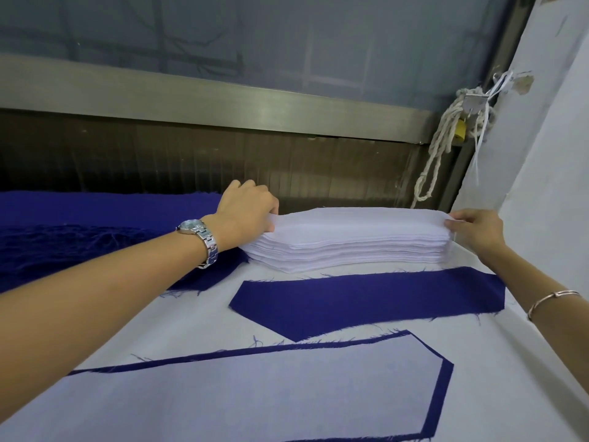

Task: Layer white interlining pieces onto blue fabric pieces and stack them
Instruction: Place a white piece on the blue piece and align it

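Observation:
A thick stack of white interlining pieces lies at the far middle of the table. My left hand pinches the top piece at the stack's left end. At the stack's right end, my right hand pinches the same top piece. Just in front of the stack lies a bare blue fabric piece, flat with frayed edges. Nearest to me is another blue piece with a white interlining piece laid on it, so that only its blue border shows.
A pile of blue fabric pieces sits at the far left, under my left forearm. The table is covered in white cloth. Behind it run a metal rail and a dark panel. A knotted rope hangs at the right, beside a white wall.

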Available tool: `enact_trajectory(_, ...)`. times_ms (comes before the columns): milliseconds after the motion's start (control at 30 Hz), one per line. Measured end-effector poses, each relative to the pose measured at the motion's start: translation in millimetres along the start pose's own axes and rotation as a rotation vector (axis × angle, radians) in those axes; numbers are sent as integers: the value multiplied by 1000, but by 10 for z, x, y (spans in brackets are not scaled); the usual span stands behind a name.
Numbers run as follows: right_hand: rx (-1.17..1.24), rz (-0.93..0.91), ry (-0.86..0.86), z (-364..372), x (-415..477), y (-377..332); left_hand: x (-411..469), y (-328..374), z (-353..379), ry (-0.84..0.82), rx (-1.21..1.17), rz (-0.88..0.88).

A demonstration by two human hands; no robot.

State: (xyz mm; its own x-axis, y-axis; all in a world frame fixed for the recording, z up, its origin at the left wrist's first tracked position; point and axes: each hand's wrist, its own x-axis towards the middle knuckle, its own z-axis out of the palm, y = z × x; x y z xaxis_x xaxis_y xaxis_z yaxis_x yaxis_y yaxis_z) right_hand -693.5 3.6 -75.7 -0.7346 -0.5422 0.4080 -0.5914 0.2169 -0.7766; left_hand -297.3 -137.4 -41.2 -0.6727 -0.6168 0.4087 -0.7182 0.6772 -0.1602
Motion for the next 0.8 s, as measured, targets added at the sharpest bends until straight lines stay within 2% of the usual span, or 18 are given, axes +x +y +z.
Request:
enact_trajectory(100,31,32,0,-53,2,-21,-55,27,-21,119,-103,-13)
enact_trajectory(267,109,31,49,-164,-35,-118,-169,48,-212,302,-460,-69)
enact_trajectory(333,139,21,64,-226,-49,-177,-241,28,-341,311,-648,-88)
enact_trajectory(400,156,1,61,-293,-69,-232,-315,-2,-456,325,-731,-109)
enact_trajectory(567,143,-55,3,-431,-252,-405,-599,-176,-621,305,-763,-167)
enact_trajectory(800,91,-19,-244,-501,-655,-673,-1222,-509,-691,204,-822,-255)
